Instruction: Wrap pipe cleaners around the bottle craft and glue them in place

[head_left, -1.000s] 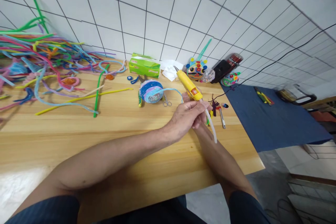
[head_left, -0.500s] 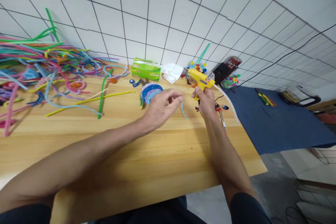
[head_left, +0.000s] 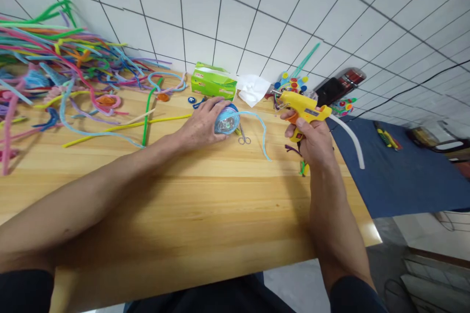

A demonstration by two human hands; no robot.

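Observation:
My left hand [head_left: 205, 122] is wrapped round a jar-like round object [head_left: 227, 121] covered in blue and purple pipe cleaner, its clear end facing right. From it a loose light-blue pipe cleaner [head_left: 265, 132] trails onto the table. My right hand [head_left: 312, 139] grips a yellow hot glue gun [head_left: 303, 106], nozzle pointing left, with a long white glue stick [head_left: 350, 134] curving out of its back. Small scissors [head_left: 244, 139] lie between the hands, just right of the round object.
A heap of coloured pipe cleaners [head_left: 73, 73] covers the table's left. Along the tiled wall stand a green tissue pack [head_left: 213, 82], a white tissue [head_left: 253, 89] and a dark red flask [head_left: 350, 80]. A blue cloth [head_left: 400, 171] lies to the right, and a black cable [head_left: 404, 88] crosses the wall.
My left hand has moved left and closed round the blue object, which is now turned with its clear end showing. The right hand still holds the glue gun, now further right in view.

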